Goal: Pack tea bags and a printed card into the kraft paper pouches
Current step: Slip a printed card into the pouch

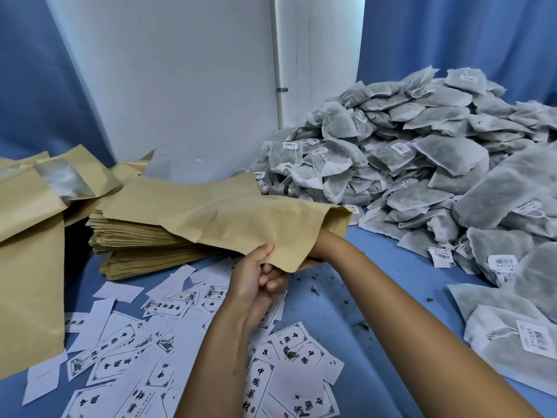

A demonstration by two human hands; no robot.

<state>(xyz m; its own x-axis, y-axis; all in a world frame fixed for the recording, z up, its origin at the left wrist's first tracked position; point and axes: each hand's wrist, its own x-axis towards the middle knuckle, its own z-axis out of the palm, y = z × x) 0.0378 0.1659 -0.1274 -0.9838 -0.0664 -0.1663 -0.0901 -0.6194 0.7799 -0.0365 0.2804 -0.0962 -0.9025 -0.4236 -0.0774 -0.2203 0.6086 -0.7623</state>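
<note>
Glossy printed cards; creased kraft pouch

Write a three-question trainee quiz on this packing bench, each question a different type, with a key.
1. True or false: the right hand is inside the held kraft pouch.
2. Which hand grips the pouch's edge from outside?
A. left hand
B. neither
3. Fill in: the tea bags are piled to the ____ of the stack of flat pouches.

Key: 1 true; 2 A; 3 right.
</note>
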